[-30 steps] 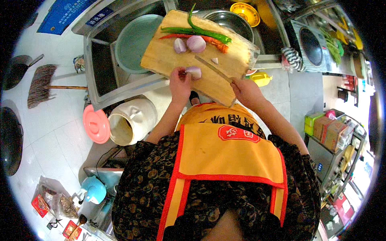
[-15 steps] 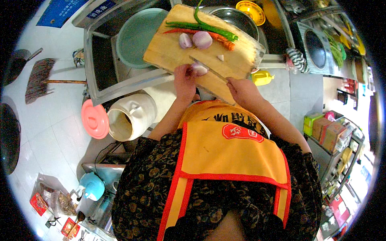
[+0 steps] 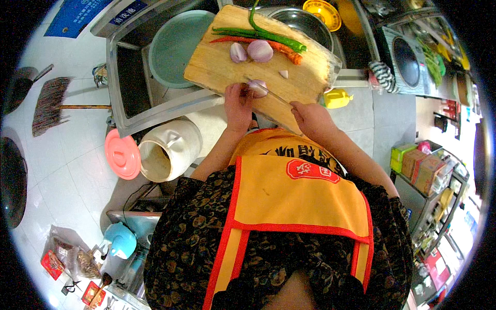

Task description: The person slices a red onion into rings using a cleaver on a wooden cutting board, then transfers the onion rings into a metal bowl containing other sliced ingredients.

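Note:
On a wooden cutting board (image 3: 212,64), my left hand (image 3: 238,106) is closed with its fingertips against a piece of purple onion (image 3: 258,88), pinning it down. My right hand (image 3: 312,118) grips the handle of a knife (image 3: 276,96), whose blade lies at the onion piece. Whether the edge has entered the onion is hard to see. Farther up the board are two more onion pieces, a smaller one (image 3: 238,52) and a larger one (image 3: 260,51). Beyond them lie green chili peppers (image 3: 258,34) and red chili peppers (image 3: 285,51). A small pale scrap (image 3: 283,74) sits to the right.
The board rests across a metal sink (image 3: 155,116) holding a large green basin (image 3: 178,49). Behind it are a steel bowl (image 3: 305,26) and a yellow strainer (image 3: 324,13). At the left stand a white bucket (image 3: 181,147), a pink lid (image 3: 122,154) and a broom (image 3: 50,106).
The knife blade has shifted slightly, from beside the onion piece to across it. My left hand still holds the piece in nearly the same place.

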A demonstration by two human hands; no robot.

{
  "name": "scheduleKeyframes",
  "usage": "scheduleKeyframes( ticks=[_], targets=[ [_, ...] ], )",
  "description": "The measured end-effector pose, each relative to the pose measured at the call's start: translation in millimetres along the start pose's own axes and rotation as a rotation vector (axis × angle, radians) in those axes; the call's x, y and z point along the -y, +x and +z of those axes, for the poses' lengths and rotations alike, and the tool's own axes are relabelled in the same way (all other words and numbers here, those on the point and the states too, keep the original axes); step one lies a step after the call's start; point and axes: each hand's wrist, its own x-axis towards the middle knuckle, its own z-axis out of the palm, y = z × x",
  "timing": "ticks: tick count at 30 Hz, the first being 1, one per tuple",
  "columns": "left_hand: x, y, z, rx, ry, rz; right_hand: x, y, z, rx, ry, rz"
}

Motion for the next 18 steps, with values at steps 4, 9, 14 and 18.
scheduleKeyframes(
  ticks=[4, 9, 14, 18],
  targets=[
    [-4.4, -1.2, -0.3, 0.010, -0.013, -0.019, 1.1, 0.4, -4.1, 0.046, -0.004, 0.036],
    [-9.6, -1.0, -2.1, 0.024, 0.012, -0.040, 0.1, -0.2, -3.5, 0.025, 0.011, 0.025],
    [-5.5, -1.5, -1.9, 0.043, 0.065, -0.025, 2.3, -1.3, -7.7, 0.048, 0.008, 0.012],
    [2.8, -2.3, -2.3, 0.075, 0.119, 0.005, 2.3, -0.2, -8.8, 0.077, -0.016, 0.012]
  ],
)
